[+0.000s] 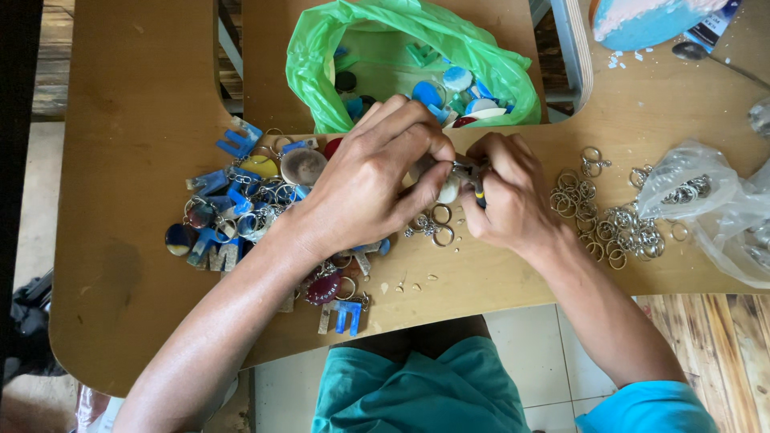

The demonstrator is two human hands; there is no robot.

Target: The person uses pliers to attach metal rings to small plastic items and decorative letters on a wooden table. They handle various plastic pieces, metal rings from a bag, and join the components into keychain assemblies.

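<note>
- Wooden desk (144, 120); both hands meet at its middle.
- Left hand (369, 180) pinches a small white charm (449, 191), fingers closed on it.
- Right hand (501, 192) is clenched around small pliers (473, 178) at the charm's edge.
- Loose key rings (609, 220) lie right, finished keychains (241, 200) left, green bag (401, 56) behind.
- Tip: I'd keep the charm braced low and twist the ring open sideways.
</note>
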